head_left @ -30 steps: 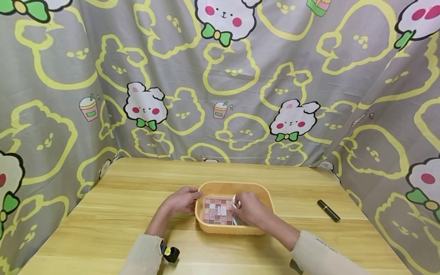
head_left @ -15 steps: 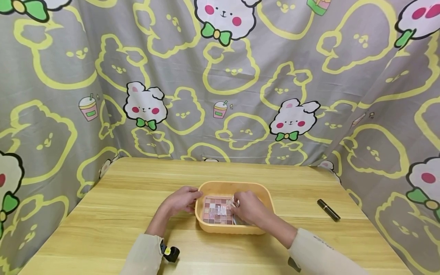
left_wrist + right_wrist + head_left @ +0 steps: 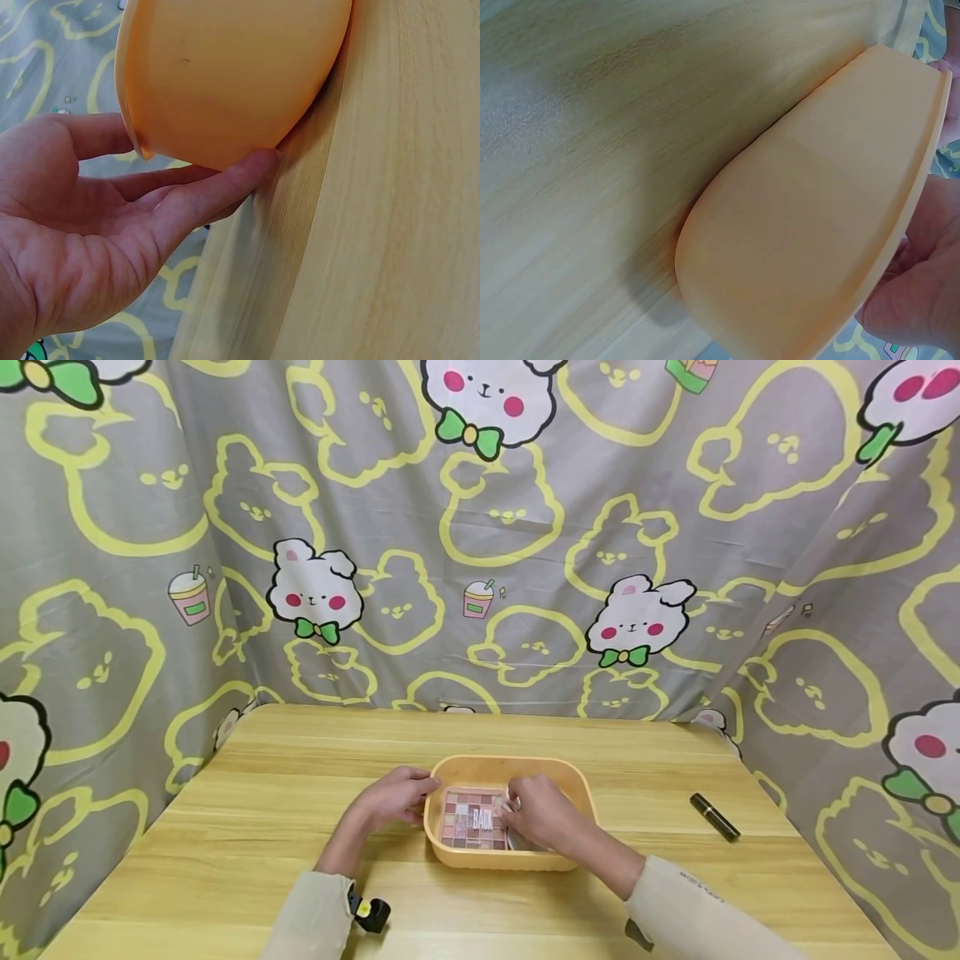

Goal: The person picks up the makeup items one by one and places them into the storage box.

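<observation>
An orange-yellow plastic basin [image 3: 517, 860] stands upright on the wooden table. Inside at its left lies a square makeup palette [image 3: 468, 820] with a grid of pinkish shades and the word BACK. My left hand [image 3: 397, 795] holds the basin's left end; in the left wrist view one finger is at the rim and the others lie along the outer wall. Reaching over the right half, my right hand [image 3: 546, 814] has its fingers curled down inside, around a small silvery-white thing mostly hidden by them. Beside the palette, a pale shiny edge [image 3: 514, 841] shows under this hand.
A slim black tube [image 3: 714, 817] with a gold band lies on the table [image 3: 375, 735] to the right of the basin. Behind the table and along both sides hangs a grey curtain [image 3: 420, 527] printed with white rabbits. A black camera [image 3: 371, 912] sits at my left wrist.
The right hand has moved very slightly within the basin, and less of the silvery-white thing shows between its fingers. The left hand keeps its place at the basin's left end.
</observation>
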`<control>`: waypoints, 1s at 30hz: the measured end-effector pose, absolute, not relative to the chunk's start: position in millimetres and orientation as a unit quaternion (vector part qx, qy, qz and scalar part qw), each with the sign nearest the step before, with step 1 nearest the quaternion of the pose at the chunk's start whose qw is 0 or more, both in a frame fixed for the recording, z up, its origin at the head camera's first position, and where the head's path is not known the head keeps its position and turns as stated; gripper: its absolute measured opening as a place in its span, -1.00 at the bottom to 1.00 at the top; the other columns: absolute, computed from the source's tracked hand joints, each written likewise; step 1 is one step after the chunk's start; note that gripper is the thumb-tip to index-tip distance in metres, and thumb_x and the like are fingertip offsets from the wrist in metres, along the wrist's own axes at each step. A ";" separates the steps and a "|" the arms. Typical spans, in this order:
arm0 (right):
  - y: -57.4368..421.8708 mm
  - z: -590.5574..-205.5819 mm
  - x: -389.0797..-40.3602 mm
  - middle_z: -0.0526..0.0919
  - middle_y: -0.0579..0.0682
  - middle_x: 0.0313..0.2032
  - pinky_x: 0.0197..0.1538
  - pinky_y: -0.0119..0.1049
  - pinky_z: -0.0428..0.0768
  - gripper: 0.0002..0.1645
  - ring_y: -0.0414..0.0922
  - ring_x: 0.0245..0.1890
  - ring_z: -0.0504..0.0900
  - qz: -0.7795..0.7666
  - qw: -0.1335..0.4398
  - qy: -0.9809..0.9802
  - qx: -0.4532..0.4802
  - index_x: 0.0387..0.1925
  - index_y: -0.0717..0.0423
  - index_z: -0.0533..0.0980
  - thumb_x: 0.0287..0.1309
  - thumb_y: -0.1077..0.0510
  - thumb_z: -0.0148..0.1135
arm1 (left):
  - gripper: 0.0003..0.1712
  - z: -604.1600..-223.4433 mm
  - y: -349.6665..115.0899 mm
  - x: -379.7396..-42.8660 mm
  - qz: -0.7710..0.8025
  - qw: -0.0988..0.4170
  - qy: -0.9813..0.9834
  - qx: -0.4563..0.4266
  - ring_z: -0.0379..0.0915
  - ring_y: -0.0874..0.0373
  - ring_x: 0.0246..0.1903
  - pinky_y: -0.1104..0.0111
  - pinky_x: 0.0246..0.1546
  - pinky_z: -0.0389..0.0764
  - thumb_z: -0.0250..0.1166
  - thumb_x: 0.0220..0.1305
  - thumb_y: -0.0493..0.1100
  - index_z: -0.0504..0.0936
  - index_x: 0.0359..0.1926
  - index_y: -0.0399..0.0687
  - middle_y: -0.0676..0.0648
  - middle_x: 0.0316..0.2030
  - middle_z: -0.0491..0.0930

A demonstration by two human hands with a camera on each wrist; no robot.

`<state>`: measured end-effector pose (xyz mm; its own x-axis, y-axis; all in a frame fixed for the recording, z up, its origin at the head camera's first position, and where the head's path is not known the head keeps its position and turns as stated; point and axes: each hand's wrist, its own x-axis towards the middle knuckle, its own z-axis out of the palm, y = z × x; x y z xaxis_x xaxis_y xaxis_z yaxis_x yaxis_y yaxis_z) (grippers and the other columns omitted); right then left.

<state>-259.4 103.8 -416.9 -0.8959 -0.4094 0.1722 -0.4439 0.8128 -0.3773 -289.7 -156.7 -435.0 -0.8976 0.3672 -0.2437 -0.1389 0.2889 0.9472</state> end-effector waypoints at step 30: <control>99.4 -413.9 -259.2 0.55 -0.05 -0.54 -0.48 -0.33 0.40 -0.71 -0.18 -0.55 0.41 0.195 0.027 -0.960 0.201 -0.37 0.19 0.57 0.06 0.13 0.54 | -0.44 -433.3 -157.9 -286.9 0.587 0.214 0.777 0.075 0.63 -0.10 0.05 0.10 -0.05 0.73 0.02 0.56 -0.10 0.38 0.32 -0.52 -0.34 0.09 0.60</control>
